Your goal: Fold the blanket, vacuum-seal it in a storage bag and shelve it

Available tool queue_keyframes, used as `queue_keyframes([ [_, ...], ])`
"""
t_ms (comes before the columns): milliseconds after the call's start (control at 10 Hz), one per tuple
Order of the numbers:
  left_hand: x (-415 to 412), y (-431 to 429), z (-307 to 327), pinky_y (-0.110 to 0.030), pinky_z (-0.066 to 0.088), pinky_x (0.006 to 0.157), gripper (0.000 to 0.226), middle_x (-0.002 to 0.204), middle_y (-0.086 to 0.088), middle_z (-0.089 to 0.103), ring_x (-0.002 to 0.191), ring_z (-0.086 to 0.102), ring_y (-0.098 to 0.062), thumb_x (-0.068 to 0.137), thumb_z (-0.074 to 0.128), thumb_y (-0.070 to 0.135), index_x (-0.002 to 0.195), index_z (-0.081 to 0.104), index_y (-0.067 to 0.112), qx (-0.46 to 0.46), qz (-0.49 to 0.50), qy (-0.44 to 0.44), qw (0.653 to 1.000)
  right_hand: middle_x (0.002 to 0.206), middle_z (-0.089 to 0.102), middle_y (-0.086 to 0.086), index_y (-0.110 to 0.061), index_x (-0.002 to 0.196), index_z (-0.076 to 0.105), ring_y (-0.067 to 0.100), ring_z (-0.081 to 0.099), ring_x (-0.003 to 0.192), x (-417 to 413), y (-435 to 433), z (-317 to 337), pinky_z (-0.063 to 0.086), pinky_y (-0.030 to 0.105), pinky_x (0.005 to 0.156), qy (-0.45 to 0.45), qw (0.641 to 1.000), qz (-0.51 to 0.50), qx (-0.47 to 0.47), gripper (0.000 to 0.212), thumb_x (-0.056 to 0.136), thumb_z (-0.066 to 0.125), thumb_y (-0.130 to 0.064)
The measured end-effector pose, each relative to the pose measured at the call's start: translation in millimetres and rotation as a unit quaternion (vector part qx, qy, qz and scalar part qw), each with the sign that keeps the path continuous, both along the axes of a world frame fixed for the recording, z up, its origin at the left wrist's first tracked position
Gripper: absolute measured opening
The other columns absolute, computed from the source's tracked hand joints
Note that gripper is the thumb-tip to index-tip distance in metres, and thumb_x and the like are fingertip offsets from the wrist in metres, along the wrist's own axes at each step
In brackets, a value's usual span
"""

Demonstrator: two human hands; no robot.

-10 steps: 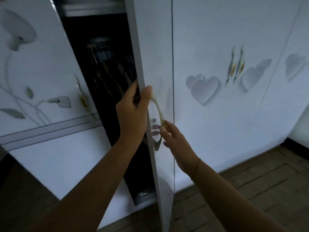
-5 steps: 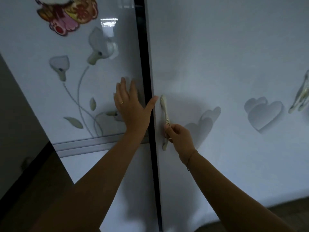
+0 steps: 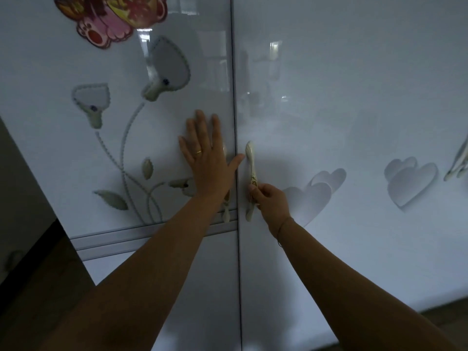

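Note:
A white glossy wardrobe fills the view, both of its doors closed with only a thin dark seam between them. My left hand (image 3: 206, 160) presses flat with straight fingers on the left door (image 3: 76, 160), which carries a flower pattern. My right hand (image 3: 269, 201) grips the lower part of the cream curved handle (image 3: 250, 160) on the right door (image 3: 354, 110). The blanket and the storage bag are hidden from sight.
A colourful cartoon sticker (image 3: 111, 19) sits at the top of the left door. Heart shapes (image 3: 410, 183) decorate the right door, and another pair of handles (image 3: 458, 160) shows at the right edge. Dark floor (image 3: 30, 287) lies at the lower left.
The right door has swung shut and the dark gap into the wardrobe has closed. My left hand left the door edge and now lies flat on the left door.

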State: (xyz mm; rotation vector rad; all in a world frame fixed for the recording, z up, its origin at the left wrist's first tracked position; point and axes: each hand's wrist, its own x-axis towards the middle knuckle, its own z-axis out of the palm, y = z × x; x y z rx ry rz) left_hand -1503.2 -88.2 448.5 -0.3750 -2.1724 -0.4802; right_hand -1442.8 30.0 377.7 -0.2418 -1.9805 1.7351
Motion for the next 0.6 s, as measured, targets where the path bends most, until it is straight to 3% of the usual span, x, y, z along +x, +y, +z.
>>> queue_keyframes([
  [200, -5, 5, -2, -0.056, 0.002, 0.116, 0.106, 0.161, -0.016, 0.007, 0.148, 0.005, -0.036, 0.075, 0.067, 0.06, 0.154, 0.01, 0.019, -0.006, 0.038, 0.02, 0.999, 0.071, 0.057, 0.003, -0.006, 0.082, 0.066, 0.015, 0.052, 0.07, -10, 0, -2, 0.048, 0.033, 0.073, 0.009, 1.0, -0.004, 0.012, 0.023, 0.095, 0.06, -0.024],
  [300, -7, 6, -4, -0.057, 0.005, 0.116, 0.105, 0.161, -0.017, 0.009, 0.148, 0.008, -0.037, 0.075, 0.069, 0.059, 0.154, 0.011, 0.018, -0.003, 0.044, 0.024, 0.999, 0.075, 0.059, -0.001, -0.008, 0.09, 0.067, 0.011, 0.053, 0.071, -9, 0, -4, 0.049, 0.029, 0.076, -0.011, 1.0, 0.002, 0.001, 0.018, 0.094, 0.062, -0.024],
  [400, -6, 4, -5, -0.057, 0.003, 0.116, 0.105, 0.161, -0.018, 0.006, 0.148, 0.004, -0.037, 0.077, 0.069, 0.056, 0.154, 0.009, 0.018, -0.004, 0.024, 0.029, 0.999, 0.1, 0.063, 0.001, -0.01, 0.118, 0.06, 0.006, 0.057, 0.086, 14, 8, -9, 0.052, 0.025, 0.085, -0.039, 0.999, 0.007, -0.021, 0.029, 0.093, 0.063, -0.026],
  [500, 6, 5, -23, -0.059, 0.008, 0.114, 0.096, 0.158, -0.022, 0.016, 0.145, 0.013, -0.041, 0.08, 0.071, 0.048, 0.152, 0.019, 0.013, 0.068, -0.019, 0.041, 0.997, 0.109, 0.06, 0.0, -0.023, 0.12, 0.052, 0.004, 0.058, 0.092, 74, 27, -40, 0.047, 0.012, 0.071, -0.102, 0.994, 0.026, -0.02, 0.03, 0.093, 0.063, -0.028],
  [600, 47, 0, -87, -0.064, 0.026, 0.106, 0.078, 0.149, -0.03, 0.03, 0.135, 0.031, -0.047, 0.092, 0.045, 0.056, 0.15, 0.024, 0.008, 0.075, -0.084, 0.072, 0.991, 0.104, 0.061, 0.003, -0.028, 0.107, 0.054, -0.003, 0.063, 0.079, 151, 49, -86, 0.049, 0.013, 0.07, -0.123, 0.991, -0.025, -0.044, 0.028, 0.087, 0.071, -0.019],
])
